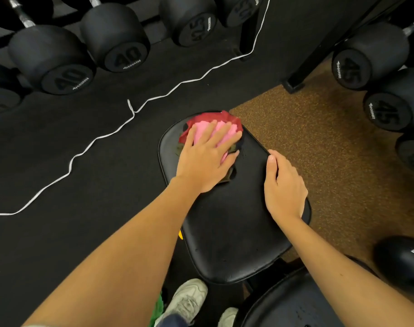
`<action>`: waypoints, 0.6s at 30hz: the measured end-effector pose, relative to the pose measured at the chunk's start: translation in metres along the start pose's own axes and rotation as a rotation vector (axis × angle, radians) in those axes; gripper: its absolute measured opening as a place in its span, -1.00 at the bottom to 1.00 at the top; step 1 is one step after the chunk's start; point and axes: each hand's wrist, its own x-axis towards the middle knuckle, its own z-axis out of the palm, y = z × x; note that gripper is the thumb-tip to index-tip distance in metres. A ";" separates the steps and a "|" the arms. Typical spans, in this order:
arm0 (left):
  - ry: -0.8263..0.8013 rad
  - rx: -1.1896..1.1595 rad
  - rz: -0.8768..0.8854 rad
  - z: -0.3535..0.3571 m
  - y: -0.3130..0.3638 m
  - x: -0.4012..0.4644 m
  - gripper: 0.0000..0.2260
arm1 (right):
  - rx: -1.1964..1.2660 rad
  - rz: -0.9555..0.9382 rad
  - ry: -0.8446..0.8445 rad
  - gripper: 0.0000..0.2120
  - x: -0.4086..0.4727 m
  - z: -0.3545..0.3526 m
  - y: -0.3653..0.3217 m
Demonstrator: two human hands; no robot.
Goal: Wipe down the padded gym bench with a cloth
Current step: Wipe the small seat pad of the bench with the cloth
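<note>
The black padded bench seat (pixel 229 223) runs from the lower middle up toward the centre. A red and pink cloth (pixel 208 121) lies bunched at its far end. My left hand (pixel 206 156) presses flat on the cloth with fingers spread and straight. My right hand (pixel 283 185) rests on the right edge of the pad, thumb on top and fingers going over the side.
Black dumbbells marked 40 (pixel 67 76) line the rack at the upper left, and others marked 45 (pixel 366 55) sit at the right. A white cord (pixel 102 135) snakes across the black floor mat. My shoe (pixel 189 300) stands below the bench. A second padded section (pixel 293 305) lies at the bottom.
</note>
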 end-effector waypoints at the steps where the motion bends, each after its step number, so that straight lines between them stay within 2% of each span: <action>1: 0.007 -0.017 -0.066 0.000 0.002 0.008 -0.56 | 0.003 0.001 -0.002 -0.60 0.001 0.001 -0.001; 4: 0.022 -0.105 -0.253 -0.002 0.022 0.027 -0.58 | -0.006 -0.006 0.011 -0.60 0.003 -0.001 0.001; 6: 0.027 -0.127 -0.289 0.000 0.037 0.028 -0.57 | -0.009 -0.010 0.014 -0.60 0.003 -0.001 0.004; 10: -0.006 -0.066 -0.083 0.005 0.050 0.001 -0.43 | 0.002 -0.009 0.008 -0.60 0.002 0.002 0.003; 16: -0.098 0.022 0.206 0.001 0.018 -0.019 -0.50 | 0.057 0.028 0.012 -0.61 -0.001 0.001 0.000; 18: -0.111 0.020 0.245 -0.001 0.003 -0.009 -0.50 | 0.055 0.022 0.013 -0.61 0.000 0.000 0.000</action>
